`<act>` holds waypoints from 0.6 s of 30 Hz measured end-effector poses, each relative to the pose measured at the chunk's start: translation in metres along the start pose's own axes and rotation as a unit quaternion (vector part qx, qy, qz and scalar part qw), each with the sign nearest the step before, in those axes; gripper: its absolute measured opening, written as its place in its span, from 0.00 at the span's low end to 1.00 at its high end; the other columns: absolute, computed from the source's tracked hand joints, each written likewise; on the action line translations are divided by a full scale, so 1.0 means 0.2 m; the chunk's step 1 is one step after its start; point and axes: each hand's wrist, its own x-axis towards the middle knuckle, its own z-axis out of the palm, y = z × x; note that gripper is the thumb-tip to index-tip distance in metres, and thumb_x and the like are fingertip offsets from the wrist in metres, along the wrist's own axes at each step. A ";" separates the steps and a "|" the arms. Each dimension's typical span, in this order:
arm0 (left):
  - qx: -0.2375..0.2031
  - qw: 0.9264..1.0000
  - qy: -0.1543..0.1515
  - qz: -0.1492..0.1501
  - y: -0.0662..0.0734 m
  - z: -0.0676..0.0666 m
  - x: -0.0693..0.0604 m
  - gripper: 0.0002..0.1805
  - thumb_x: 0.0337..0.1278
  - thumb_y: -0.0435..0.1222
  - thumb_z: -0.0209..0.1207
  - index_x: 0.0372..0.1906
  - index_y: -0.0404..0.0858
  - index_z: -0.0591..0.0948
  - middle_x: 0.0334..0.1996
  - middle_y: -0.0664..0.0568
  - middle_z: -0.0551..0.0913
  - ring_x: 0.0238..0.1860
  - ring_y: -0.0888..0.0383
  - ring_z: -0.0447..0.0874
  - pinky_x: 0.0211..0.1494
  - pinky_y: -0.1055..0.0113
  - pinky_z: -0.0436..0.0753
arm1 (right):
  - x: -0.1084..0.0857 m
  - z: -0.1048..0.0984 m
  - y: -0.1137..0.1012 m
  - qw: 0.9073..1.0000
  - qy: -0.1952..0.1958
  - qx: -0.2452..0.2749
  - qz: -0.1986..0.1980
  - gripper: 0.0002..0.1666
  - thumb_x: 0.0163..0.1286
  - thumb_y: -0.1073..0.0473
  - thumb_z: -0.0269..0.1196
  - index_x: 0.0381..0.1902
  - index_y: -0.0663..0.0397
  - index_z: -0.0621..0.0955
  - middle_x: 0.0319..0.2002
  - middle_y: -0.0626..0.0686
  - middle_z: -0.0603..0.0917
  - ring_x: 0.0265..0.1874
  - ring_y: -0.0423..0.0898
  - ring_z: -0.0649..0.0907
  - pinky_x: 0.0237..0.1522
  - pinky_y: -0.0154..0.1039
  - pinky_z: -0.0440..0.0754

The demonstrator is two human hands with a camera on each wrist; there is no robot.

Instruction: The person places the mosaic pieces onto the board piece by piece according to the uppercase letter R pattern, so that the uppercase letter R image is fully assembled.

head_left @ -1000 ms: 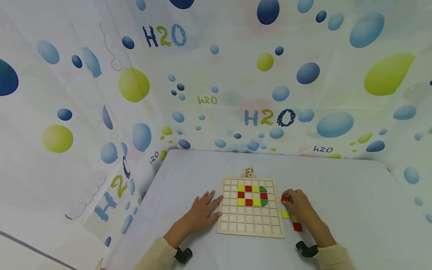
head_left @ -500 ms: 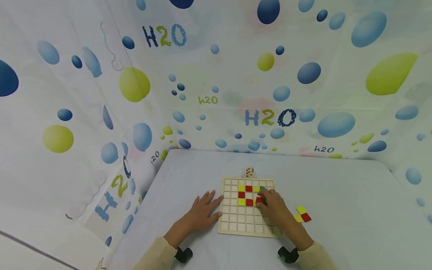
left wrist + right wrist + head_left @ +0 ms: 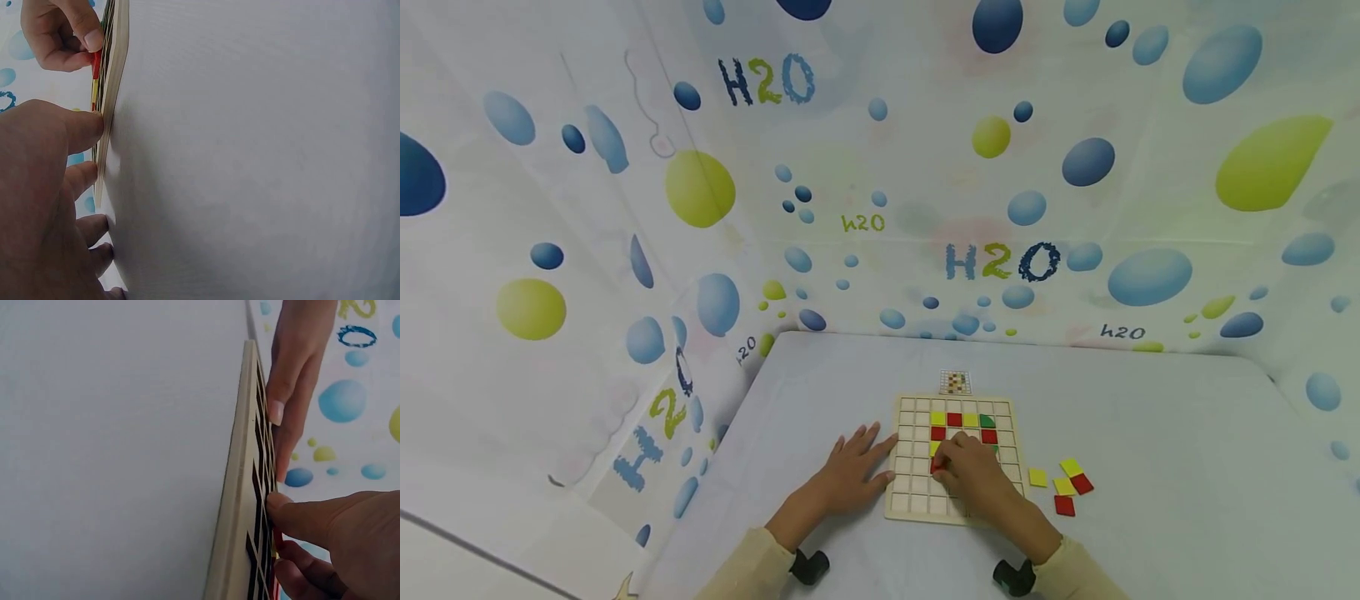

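Observation:
A wooden grid board (image 3: pixel 917 504) lies flat on the table, with red, yellow and green tiles set in its cells. My right hand (image 3: pixel 977 475) is over the middle of the board and pinches a red tile (image 3: pixel 936 465) between thumb and fingers, just below the left column of the pattern. That red tile (image 3: pixel 96 64) also shows at the fingertips in the left wrist view. The right hand hides several cells. With fingers spread, my left hand (image 3: pixel 850 471) rests at the board's left edge, thumb and index fingertip touching it.
Right of the board lie several loose tiles, among them a yellow tile (image 3: pixel 1037 477) and a red tile (image 3: pixel 1064 505). A small printed pattern card (image 3: pixel 956 382) lies behind the board. A patterned curtain (image 3: pixel 910 167) rises behind the white table (image 3: pixel 1187 433).
My right hand has carried the red tile from beside the board's right edge leftward, across the pattern, to its lower left. The left hand has stayed in place.

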 end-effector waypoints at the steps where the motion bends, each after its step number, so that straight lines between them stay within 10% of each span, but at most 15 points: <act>1: 0.000 1.000 0.000 0.001 0.00 0.00 0.00 0.35 0.78 0.54 0.55 0.83 0.50 0.65 0.84 0.42 0.57 0.84 0.39 0.52 0.81 0.31 0.52 | 0.00 0.00 0.00 1.000 -0.002 -0.004 -0.001 0.10 0.65 0.55 0.77 0.38 0.46 0.84 0.36 0.44 0.79 0.37 0.40 0.76 0.41 0.40 0.80; 18: 0.004 1.000 0.007 0.009 0.00 0.00 0.00 0.35 0.78 0.53 0.56 0.82 0.48 0.66 0.83 0.39 0.59 0.84 0.36 0.53 0.80 0.30 0.53 | -0.05 -0.01 0.03 1.000 0.021 0.001 0.017 0.09 0.65 0.59 0.77 0.41 0.45 0.87 0.41 0.45 0.82 0.44 0.43 0.82 0.49 0.47 0.82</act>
